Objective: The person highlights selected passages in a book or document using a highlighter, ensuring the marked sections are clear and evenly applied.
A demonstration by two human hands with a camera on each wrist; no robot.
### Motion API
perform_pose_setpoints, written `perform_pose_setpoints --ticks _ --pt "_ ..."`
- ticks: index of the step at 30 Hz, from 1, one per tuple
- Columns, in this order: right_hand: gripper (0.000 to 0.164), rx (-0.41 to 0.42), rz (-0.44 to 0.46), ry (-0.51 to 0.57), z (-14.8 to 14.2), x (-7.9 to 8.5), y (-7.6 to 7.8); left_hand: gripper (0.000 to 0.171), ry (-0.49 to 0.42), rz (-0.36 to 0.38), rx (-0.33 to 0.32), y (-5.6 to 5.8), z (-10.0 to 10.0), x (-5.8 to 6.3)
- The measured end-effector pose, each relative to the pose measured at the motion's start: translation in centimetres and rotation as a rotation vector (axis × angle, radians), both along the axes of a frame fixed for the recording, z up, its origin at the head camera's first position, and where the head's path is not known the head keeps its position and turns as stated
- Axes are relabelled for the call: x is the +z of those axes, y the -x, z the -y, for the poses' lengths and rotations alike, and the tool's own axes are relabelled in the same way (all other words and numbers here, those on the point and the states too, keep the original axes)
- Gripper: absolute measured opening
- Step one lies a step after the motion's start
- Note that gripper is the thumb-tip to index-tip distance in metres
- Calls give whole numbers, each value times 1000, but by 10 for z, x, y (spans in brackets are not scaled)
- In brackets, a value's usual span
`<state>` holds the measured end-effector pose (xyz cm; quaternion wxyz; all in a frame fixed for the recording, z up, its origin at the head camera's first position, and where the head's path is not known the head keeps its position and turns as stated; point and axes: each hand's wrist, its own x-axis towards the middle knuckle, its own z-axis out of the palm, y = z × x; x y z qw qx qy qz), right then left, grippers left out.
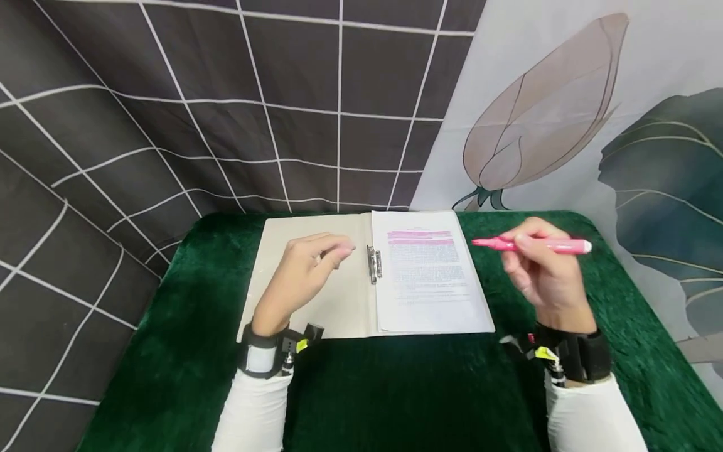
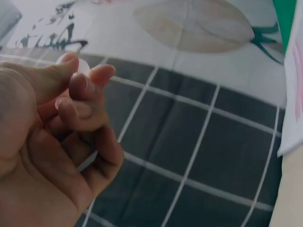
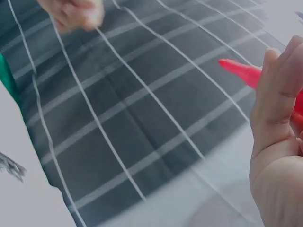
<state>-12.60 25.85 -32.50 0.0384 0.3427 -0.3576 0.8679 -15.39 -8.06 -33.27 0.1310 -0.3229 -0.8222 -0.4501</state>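
My right hand [image 1: 546, 270] holds a pink highlighter [image 1: 567, 245] above the table's right side, its uncapped tip pointing left toward the paper. In the right wrist view the bare tip of the highlighter [image 3: 240, 71] sticks out past the fingers. Over the left cover of an open folder [image 1: 339, 314], my left hand [image 1: 299, 273] pinches a small pale, translucent cap [image 2: 84, 67], mostly hidden by thumb and fingertips. Printed sheets [image 1: 429, 314] lie on the folder's right side, with pink highlighted lines near the top of the page.
A metal clip [image 1: 372, 265] sits at the folder's spine, at the left edge of the sheets. Dark green plush cloth [image 1: 395, 389] covers the table. Behind it hang a dark grid-patterned curtain [image 1: 294, 75] and a pale one with leaf shapes.
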Motion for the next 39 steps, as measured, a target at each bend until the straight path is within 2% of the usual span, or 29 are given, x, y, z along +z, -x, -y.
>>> perform_pose_setpoints --ticks 3,5,15,25,39 --pt "29 19 11 -95 6 -1 1 23 11 5 -74 -2 -6 2" --pt "29 22 16 -109 10 -2 2 21 13 -4 -104 -2 -13 2" --pt "26 11 22 -119 14 1 4 21 28 -37 -119 -1 -22 -1" --pt "22 -35 42 -199 16 0 2 22 50 -73 -96 0 -25 0" --pt "20 -5 35 -168 17 -3 1 26 88 -101 -27 -5 -18 2"
